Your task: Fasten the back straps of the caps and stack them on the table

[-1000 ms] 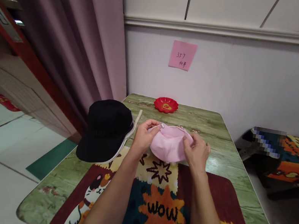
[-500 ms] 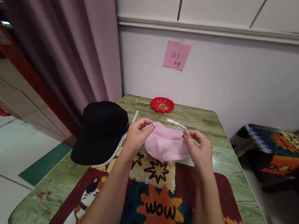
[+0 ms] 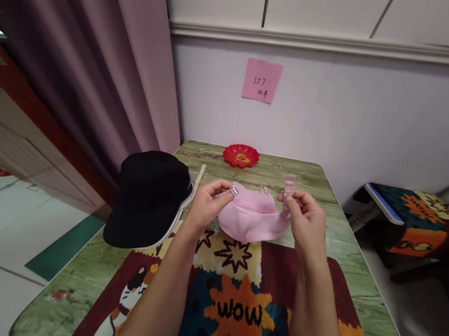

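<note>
A pink cap [image 3: 250,222] hangs between my two hands over the table, its back opening facing up and away. My left hand [image 3: 210,203] pinches the cap's left edge, where a small metal buckle [image 3: 235,191] shows by the thumb. My right hand [image 3: 306,217] grips the cap's strap [image 3: 289,184] near its base, and the free end sticks up above the fingers. Strap and buckle are apart. Left of my left hand, a black cap [image 3: 149,198] rests on the table with a white cap edge [image 3: 177,228] showing beneath it.
A red scalloped dish [image 3: 241,156] stands at the table's far edge. A patterned mat [image 3: 236,332] covers the near part of the green marbled table [image 3: 53,300]. Behind is a wall with a pink note [image 3: 262,81]. A stool [image 3: 424,220] stands to the right, a curtain [image 3: 139,60] hangs left.
My right hand has shifted slightly right and turned. The strap, earlier slanting left across the opening, now points up from its fingers. My left hand keeps its grip on the buckle side.
</note>
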### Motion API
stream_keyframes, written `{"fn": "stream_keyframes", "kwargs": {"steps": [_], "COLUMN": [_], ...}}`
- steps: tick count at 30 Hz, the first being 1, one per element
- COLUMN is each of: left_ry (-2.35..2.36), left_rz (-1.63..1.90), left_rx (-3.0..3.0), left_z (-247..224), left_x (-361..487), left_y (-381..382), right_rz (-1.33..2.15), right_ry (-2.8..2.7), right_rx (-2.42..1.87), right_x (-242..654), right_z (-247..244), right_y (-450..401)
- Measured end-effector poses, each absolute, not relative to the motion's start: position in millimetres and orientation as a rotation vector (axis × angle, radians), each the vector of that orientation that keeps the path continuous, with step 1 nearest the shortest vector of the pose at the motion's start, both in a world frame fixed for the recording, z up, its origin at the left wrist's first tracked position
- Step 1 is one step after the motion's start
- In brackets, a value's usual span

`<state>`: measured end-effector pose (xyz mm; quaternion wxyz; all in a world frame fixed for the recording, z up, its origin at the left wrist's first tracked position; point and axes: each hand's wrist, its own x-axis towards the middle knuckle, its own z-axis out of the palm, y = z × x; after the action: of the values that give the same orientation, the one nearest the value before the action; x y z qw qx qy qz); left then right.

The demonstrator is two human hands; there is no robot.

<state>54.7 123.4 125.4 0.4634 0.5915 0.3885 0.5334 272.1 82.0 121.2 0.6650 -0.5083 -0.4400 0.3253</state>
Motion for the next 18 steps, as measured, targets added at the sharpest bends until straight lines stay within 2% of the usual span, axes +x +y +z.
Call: {"fn": "stream_keyframes", "kwargs": {"steps": [8, 18], "left_ry": [0.947, 0.877], "left_rz": [1.342, 1.277], "left_rx": [1.368, 1.417], "left_z": [127.8, 132.7], "left_x": [64.8, 69.6], "left_y": [119.0, 113.4], "right_rz": [0.768, 0.851], "right_ry": [-0.883, -1.127], "right_rx": [-1.138, -1.144], "right_x": [259.3, 241.0], "right_z": [123.5, 131.1], "right_y": [81.8, 75.6]}}
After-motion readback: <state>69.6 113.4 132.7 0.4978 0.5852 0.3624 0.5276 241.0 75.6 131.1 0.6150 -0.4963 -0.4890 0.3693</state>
